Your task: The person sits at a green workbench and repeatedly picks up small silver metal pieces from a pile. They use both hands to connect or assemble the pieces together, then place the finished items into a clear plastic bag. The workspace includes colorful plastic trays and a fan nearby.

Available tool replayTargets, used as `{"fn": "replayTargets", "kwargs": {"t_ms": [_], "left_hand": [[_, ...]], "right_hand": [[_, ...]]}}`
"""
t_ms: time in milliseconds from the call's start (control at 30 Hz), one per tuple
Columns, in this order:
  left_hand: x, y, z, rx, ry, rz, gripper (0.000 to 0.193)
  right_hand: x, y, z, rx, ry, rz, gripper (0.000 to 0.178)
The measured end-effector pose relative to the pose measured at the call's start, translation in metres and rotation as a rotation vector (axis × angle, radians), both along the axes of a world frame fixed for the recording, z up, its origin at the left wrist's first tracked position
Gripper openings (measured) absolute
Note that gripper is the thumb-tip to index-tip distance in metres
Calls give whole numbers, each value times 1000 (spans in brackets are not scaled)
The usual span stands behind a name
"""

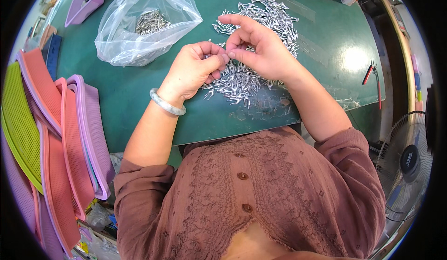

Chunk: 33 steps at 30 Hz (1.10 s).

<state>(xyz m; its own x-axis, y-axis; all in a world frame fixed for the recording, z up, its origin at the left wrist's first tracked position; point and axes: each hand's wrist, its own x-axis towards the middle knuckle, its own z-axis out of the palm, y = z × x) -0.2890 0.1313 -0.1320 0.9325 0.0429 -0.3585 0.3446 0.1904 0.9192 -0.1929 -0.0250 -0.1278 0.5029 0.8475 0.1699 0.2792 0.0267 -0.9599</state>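
Both hands meet above a spread pile of small silvery forked metal pieces [237,84] on the green table. My left hand [198,64], with a pale bangle [166,103] on its wrist, has its thumb pressed against curled fingers. Whatever it pinches is too small to make out. My right hand [260,48] touches the left fingertips with thumb and a finger pinched together, its index finger stretched out; anything between them is hidden. Beyond the left hand stands an open clear plastic bag [181,20] with more small metal pieces [151,23] inside.
Stacked plastic baskets in pink [77,143], purple [95,125] and green [21,125] crowd the left side. A purple tray [84,4] sits at the far left. Red-handled pliers [367,74] lie near the right table edge. A fan [405,162] stands at the lower right.
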Motion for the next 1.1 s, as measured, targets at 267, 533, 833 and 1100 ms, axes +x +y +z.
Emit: {"fn": "replayTargets", "kwargs": {"t_ms": [267,533,833,1100], "left_hand": [[0,-2,0,-126,-53,117,7],[1,-7,2,-240,-128,261,8],[0,-7,-2,-240,-163,285,10],[0,-4,-3,-296,-147,203,20]], "right_hand": [[1,3,-1,113,214,-145,49],[-5,4,1,51,442,-27,52],[-6,5,-1,92,443,-112,53],[-7,6,-3,70,60,-213,51]]}}
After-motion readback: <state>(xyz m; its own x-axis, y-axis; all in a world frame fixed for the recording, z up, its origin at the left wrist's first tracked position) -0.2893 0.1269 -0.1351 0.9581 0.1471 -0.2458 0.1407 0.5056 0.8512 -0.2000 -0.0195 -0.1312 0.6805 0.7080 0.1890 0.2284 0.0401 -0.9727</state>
